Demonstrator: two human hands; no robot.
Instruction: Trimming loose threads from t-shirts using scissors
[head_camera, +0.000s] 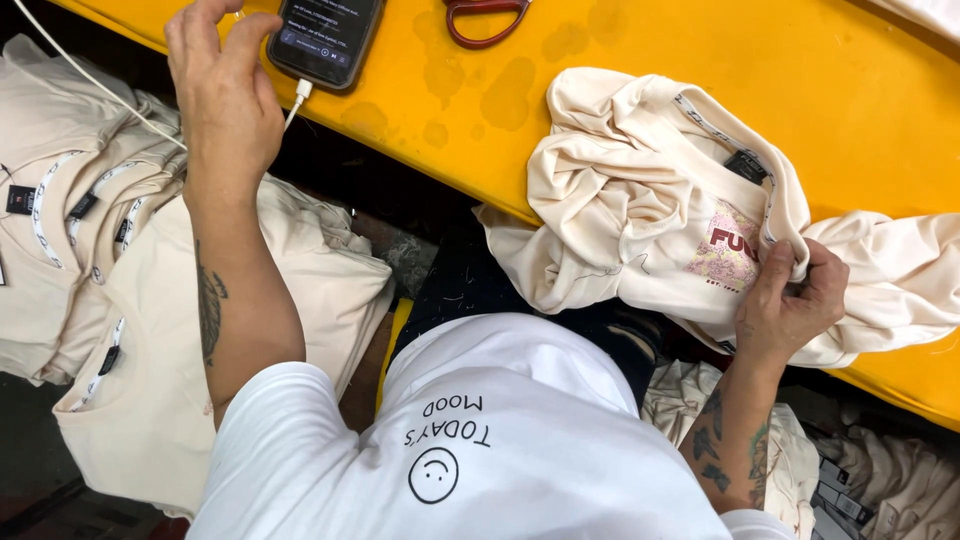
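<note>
- Yellow table (860, 110): spans the far side, running from far left to near right.
- Stack of cream shirts (90, 250): lies at the left, below the table edge.
- Cream T-shirt (640, 200): lies bunched on the table, right of centre.
- Right hand (790, 300): clenched, grasping the T-shirt's near right part.
- Left hand (222, 90): released, fingers spread, just beside the phone.
- Phone (325, 38): lies far left on the table, white cable (120, 100) plugged in.
- Red-handled scissors (487, 20): lie at the far edge, right of the phone.

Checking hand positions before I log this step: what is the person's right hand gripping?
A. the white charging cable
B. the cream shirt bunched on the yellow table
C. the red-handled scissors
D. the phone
B: the right hand is closed on a fold of the cream shirt on the yellow table.
</note>
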